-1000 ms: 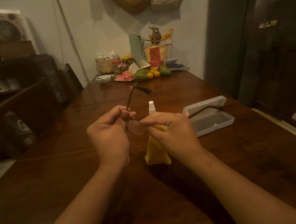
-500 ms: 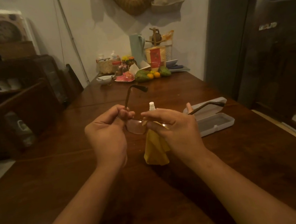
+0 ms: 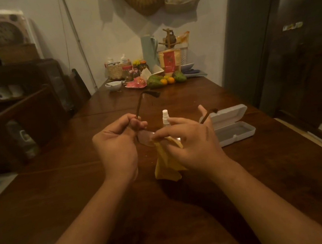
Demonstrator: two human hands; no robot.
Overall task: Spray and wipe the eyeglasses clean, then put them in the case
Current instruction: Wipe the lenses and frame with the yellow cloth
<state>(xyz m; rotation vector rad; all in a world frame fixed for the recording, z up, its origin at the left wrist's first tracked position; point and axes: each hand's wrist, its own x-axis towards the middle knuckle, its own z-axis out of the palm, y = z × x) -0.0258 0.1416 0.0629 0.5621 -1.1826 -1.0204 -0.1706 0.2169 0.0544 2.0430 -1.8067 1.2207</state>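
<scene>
Head view, one frame, dim warm light.

Table: dark wood, long, running away from the camera to a white wall.

Left hand: raised above the table, fingers curled and pinched together on the eyeglasses at the hinge end of the frame.

Eyeglasses: held in the air between both hands, above the table's middle. One clear lens shows between the hands. One temple arm rises from the left hand, its hooked tip pointing right; the other temple arm shows behind the right hand, its tip in front of the case lid.

Right hand: thumb and forefinger pressed together on a yellow cloth against the lens; the little finger stands up and apart.

Yellow cloth: pinched at its top, the rest hanging loose below the hands down towards the table.

Spray bottle: small, white nozzle, standing upright just behind the hands; lower part hidden by them.

Case: pale, hard, lying open on the table to the right of the right hand, lid tilted back, tray empty.

Far end of table: bowl, woven basket, jars, green and orange fruit, tall pale jug.

Right side: refrigerator, grey.
</scene>
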